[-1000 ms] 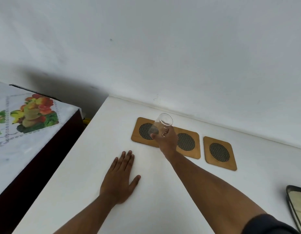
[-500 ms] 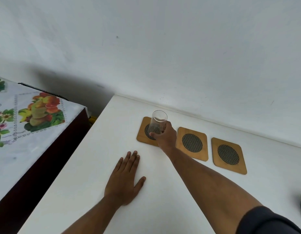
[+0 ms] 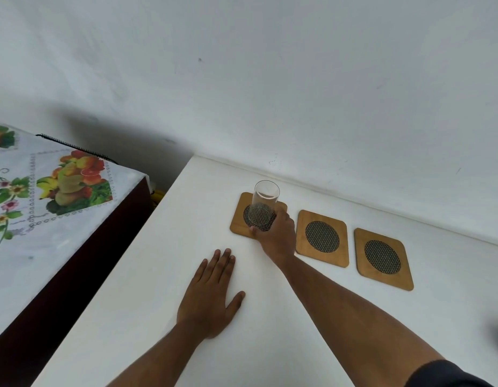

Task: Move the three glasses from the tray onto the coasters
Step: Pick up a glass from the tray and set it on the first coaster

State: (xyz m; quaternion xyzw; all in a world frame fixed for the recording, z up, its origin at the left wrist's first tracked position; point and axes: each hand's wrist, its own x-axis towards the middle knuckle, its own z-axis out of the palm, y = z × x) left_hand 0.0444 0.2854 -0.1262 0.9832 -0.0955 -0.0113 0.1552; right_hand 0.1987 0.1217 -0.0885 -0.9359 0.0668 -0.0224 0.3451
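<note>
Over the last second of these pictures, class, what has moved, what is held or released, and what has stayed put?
The right hand has carried the glass down from its tilted position in the air and stood it upright over the mesh centre of the left coaster; the fingers still wrap its base. The left hand stays flat on the white table, and the middle coaster and right coaster remain bare.
</note>
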